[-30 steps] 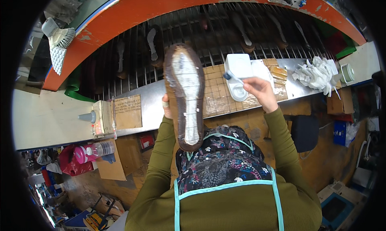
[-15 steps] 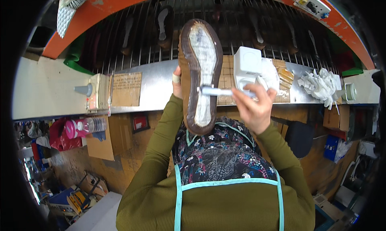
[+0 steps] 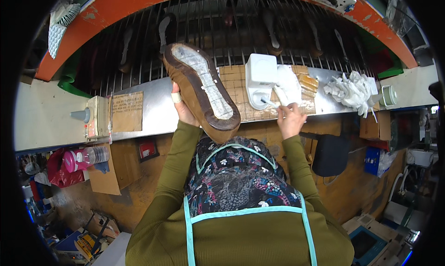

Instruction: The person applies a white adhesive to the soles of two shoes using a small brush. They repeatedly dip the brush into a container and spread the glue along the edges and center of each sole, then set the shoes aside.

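My left hand (image 3: 183, 109), a wrap on its thumb, is closed on a brown shoe (image 3: 189, 91) and holds it tilted with the underside facing up. A pale whitish patch runs along the middle of that underside, with a dark brown border around it. In my right hand (image 3: 292, 121) the thumb and fingers pinch the thin pale handle of a brush (image 3: 270, 103). The brush's tip is inside the round opening at the base of a white plastic dispenser (image 3: 262, 72); its bristles cannot be made out there.
A brown cardboard sheet (image 3: 234, 83) lies under the dispenser. Crumpled white tissue (image 3: 351, 93) sits farther right on the metal ledge. Beyond the ledge, several shoes rest on a rack of metal bars (image 3: 199, 39). At left is a box with a grey nozzle (image 3: 81, 114).
My right hand has taken the brush from over the shoe's underside, down and right into the dispenser's opening. The shoe has tilted, its top end leaning left.
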{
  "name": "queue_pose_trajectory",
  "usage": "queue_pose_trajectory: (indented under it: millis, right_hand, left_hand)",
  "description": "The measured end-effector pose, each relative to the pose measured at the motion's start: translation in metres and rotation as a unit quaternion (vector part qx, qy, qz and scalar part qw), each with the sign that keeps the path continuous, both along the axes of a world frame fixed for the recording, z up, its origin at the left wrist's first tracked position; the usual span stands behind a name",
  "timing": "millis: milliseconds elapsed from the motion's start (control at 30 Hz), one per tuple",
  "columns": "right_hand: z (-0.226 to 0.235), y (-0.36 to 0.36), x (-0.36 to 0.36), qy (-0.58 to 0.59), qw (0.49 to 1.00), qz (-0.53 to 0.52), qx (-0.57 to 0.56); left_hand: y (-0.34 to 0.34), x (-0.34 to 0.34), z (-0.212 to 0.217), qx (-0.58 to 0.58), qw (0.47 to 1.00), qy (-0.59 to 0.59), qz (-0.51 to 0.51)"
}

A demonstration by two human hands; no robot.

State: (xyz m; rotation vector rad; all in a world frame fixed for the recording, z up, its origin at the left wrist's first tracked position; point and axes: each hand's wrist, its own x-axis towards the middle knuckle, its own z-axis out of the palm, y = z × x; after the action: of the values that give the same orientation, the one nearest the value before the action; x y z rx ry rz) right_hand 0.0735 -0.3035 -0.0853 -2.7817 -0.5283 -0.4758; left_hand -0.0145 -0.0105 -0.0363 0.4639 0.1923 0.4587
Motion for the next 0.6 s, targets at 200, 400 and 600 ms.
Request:
queue_pose_trajectory:
  millis: [200, 400, 600]
  right_hand:
    - [0.026, 0.037, -0.003, 0.192, 0.974, 0.116, -0.039]
    - [0.078, 0.094, -0.042, 0.542, 0.517, 0.209, 0.629]
    - [0.053, 0.142, 0.018, 0.531, 0.467, 0.079, 0.703]
  left_hand:
    - [-0.015, -0.001, 0.018, 0.014, 0.997, 0.062, 0.050]
    - [-0.026, 0.007, 0.033, 0.131, 0.981, 0.090, 0.110]
    - [0.026, -0.007, 0.025, 0.311, 0.934, 0.178, -0.006]
